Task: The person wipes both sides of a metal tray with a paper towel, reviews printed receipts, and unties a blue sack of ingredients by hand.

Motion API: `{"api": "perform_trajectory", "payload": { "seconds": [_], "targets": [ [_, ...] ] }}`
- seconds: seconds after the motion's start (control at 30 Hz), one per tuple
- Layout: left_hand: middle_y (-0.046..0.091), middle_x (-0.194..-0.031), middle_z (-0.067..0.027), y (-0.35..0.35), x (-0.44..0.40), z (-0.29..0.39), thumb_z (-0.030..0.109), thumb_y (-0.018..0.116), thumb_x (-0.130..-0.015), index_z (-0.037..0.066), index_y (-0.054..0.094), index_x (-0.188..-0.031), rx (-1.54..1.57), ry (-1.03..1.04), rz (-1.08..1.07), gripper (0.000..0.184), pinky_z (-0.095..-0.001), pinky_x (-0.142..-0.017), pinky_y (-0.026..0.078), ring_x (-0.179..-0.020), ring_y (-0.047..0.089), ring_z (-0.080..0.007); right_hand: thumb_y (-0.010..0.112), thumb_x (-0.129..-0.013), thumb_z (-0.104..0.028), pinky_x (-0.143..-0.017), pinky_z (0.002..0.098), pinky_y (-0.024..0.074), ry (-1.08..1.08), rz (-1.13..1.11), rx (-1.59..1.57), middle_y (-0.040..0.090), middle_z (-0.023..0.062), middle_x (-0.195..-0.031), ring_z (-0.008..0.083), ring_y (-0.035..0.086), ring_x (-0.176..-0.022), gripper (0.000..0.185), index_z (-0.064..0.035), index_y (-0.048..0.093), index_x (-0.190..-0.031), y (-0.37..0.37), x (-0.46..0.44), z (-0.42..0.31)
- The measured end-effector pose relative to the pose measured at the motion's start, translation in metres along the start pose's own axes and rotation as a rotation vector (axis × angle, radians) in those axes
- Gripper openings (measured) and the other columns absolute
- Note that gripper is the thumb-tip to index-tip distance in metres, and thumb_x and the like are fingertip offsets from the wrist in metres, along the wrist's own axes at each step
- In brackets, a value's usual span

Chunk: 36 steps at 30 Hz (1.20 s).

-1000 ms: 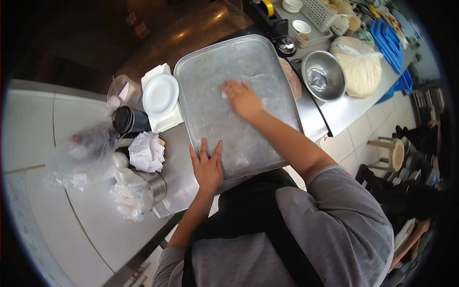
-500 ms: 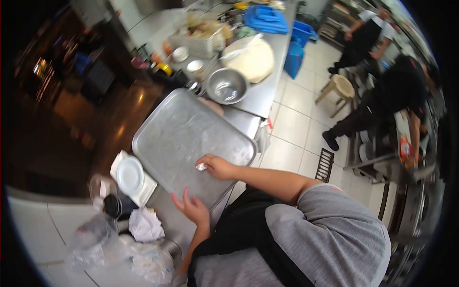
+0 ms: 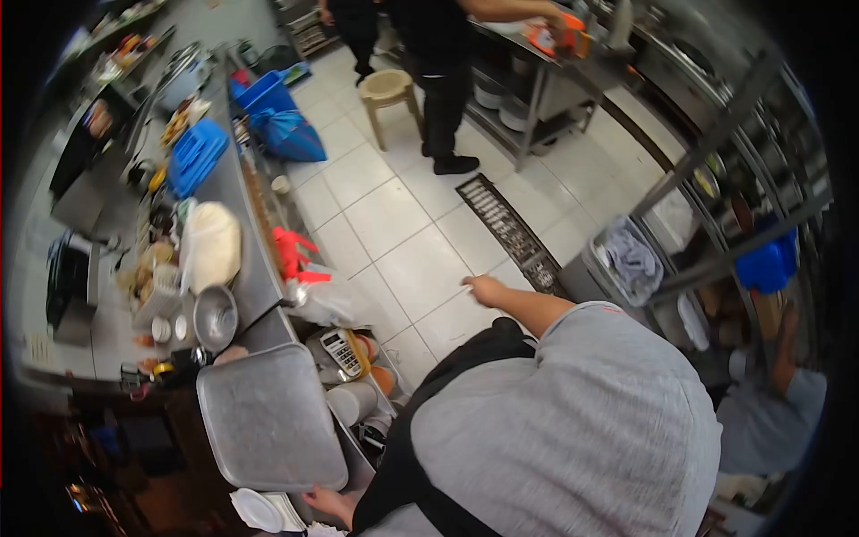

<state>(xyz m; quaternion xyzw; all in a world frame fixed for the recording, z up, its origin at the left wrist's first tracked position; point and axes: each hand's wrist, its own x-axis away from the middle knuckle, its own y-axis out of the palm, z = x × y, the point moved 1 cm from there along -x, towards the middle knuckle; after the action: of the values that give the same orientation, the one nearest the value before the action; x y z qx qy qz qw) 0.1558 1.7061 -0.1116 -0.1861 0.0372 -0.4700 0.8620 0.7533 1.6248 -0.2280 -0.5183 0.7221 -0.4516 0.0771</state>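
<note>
A large metal tray lies on the steel counter at the lower left. My left hand is by the tray's near corner, its fingers partly seen at the rim; whether it grips the rim is unclear. Away from the counter, my right hand is held out over the tiled floor, fingers curled together. Anything inside it is too small to make out. White foam plates sit beside the tray's lower edge.
Along the counter are a metal bowl, a bag of pale dough or powder and blue lids. A stool, a person in black, a floor drain and a lined bin stand beyond; another person is at right.
The view has swung right toward the floor. My right hand has left the tray and moved out over the floor. My left hand remains near the tray's corner.
</note>
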Motion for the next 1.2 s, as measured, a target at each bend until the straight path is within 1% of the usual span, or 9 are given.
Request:
{"api": "perform_trajectory", "payload": {
  "seconds": [0.07, 0.17, 0.27, 0.37, 0.47, 0.53, 0.93, 1.03, 1.2],
  "targets": [
    [0.049, -0.123, -0.0190, 0.003, 0.018, 0.030, 0.007, 0.045, -0.084, -0.002, 0.042, -0.126, -0.046, -0.117, 0.192, 0.043, -0.0426, -0.090, 0.043, -0.104, 0.052, -0.0314, 0.062, -0.081, -0.021, -0.075, 0.0428, 0.0494, 0.113, -0.049, 0.194, 0.066, 0.0160, -0.091, 0.0329, 0.063, -0.087, 0.019, -0.0085, 0.067, -0.095, -0.007, 0.008, 0.104],
    [0.050, -0.123, -0.0187, -0.008, -0.004, 0.019, 0.017, 0.043, -0.087, 0.000, 0.045, -0.125, -0.144, 0.002, 0.010, 0.042, -0.0445, -0.089, 0.043, -0.103, 0.052, -0.0318, 0.059, -0.084, -0.036, -0.079, 0.0438, 0.0489, 0.435, 0.001, 0.190, 0.065, 0.0187, -0.094, 0.0338, 0.062, -0.092, 0.032, -0.0053, 0.067, -0.092, -0.057, 0.066, 0.183],
    [0.056, -0.116, -0.0145, -0.013, -0.029, 0.000, 0.029, 0.041, -0.090, 0.003, 0.051, -0.121, 0.033, -0.127, 0.044, 0.041, -0.0442, -0.079, 0.047, -0.098, 0.054, -0.0296, 0.050, -0.085, -0.026, -0.087, 0.0439, 0.0466, 0.606, 0.031, 0.239, 0.063, 0.0168, -0.109, 0.0330, 0.059, -0.104, 0.032, -0.0043, 0.066, -0.102, -0.110, 0.117, 0.283],
    [0.053, -0.080, -0.0028, -0.029, -0.052, -0.023, 0.029, 0.043, -0.086, 0.012, 0.056, -0.093, -0.135, -0.412, 0.254, 0.022, -0.0298, -0.036, 0.034, -0.053, 0.046, -0.0168, 0.051, -0.086, -0.034, -0.087, 0.0439, 0.0466, 0.759, 0.009, 0.373, 0.061, 0.0193, -0.110, 0.0336, 0.058, -0.105, 0.036, -0.0052, 0.065, -0.102, -0.177, 0.159, 0.368],
    [0.044, -0.069, -0.0044, -0.036, -0.052, -0.018, 0.026, 0.048, -0.084, 0.012, 0.050, -0.085, 0.038, -0.436, 0.147, 0.014, -0.0350, -0.037, 0.034, -0.050, 0.043, -0.0194, 0.076, -0.065, -0.046, -0.095, 0.0431, 0.0414, 0.570, 0.233, 0.150, 0.057, 0.0208, -0.115, 0.0365, 0.051, -0.113, 0.070, -0.0080, 0.054, -0.120, -0.220, 0.190, 0.425],
    [0.055, -0.086, -0.0090, -0.024, -0.027, -0.009, 0.019, 0.044, -0.084, 0.007, 0.056, -0.096, 0.021, -0.430, 0.166, 0.021, -0.0440, -0.054, 0.046, -0.073, 0.055, -0.0254, 0.077, -0.061, -0.051, -0.106, 0.0470, 0.0287, 0.866, 0.137, 0.289, 0.034, 0.0249, -0.138, 0.0412, 0.034, -0.128, 0.100, -0.0133, 0.029, -0.140, -0.242, 0.186, 0.426],
    [0.056, -0.114, -0.0134, 0.088, 0.140, 0.117, 0.012, 0.042, -0.095, 0.004, 0.042, -0.125, 0.478, -0.220, 0.231, 0.031, -0.0432, -0.084, 0.048, -0.098, 0.058, -0.0259, 0.072, -0.071, -0.042, -0.096, 0.0445, 0.0373, 0.166, 0.074, 0.332, 0.057, 0.0229, -0.110, 0.0388, 0.043, -0.115, 0.055, -0.0014, 0.060, -0.107, -0.109, 0.048, 0.530],
    [0.053, -0.117, -0.0118, 0.088, 0.149, 0.125, 0.013, 0.043, -0.096, 0.005, 0.037, -0.129, 0.470, -0.022, 0.242, 0.034, -0.0385, -0.088, 0.045, -0.102, 0.054, -0.0225, 0.070, -0.076, -0.038, -0.089, 0.0413, 0.0415, -0.039, 0.020, 0.202, 0.058, 0.0210, -0.109, 0.0350, 0.050, -0.106, 0.052, 0.0003, 0.059, -0.109, -0.112, -0.009, 0.428],
    [0.053, -0.118, -0.0095, 0.098, 0.150, 0.166, 0.011, 0.042, -0.097, 0.006, 0.037, -0.132, 0.315, 0.240, 0.129, 0.036, -0.0297, -0.093, 0.039, -0.106, 0.050, -0.0156, 0.052, -0.092, -0.033, -0.080, 0.0334, 0.0470, -0.165, -0.305, -0.340, 0.055, 0.0136, -0.119, 0.0228, 0.059, -0.097, 0.044, -0.0044, 0.047, -0.125, -0.150, -0.041, 0.107]
  ]
}}
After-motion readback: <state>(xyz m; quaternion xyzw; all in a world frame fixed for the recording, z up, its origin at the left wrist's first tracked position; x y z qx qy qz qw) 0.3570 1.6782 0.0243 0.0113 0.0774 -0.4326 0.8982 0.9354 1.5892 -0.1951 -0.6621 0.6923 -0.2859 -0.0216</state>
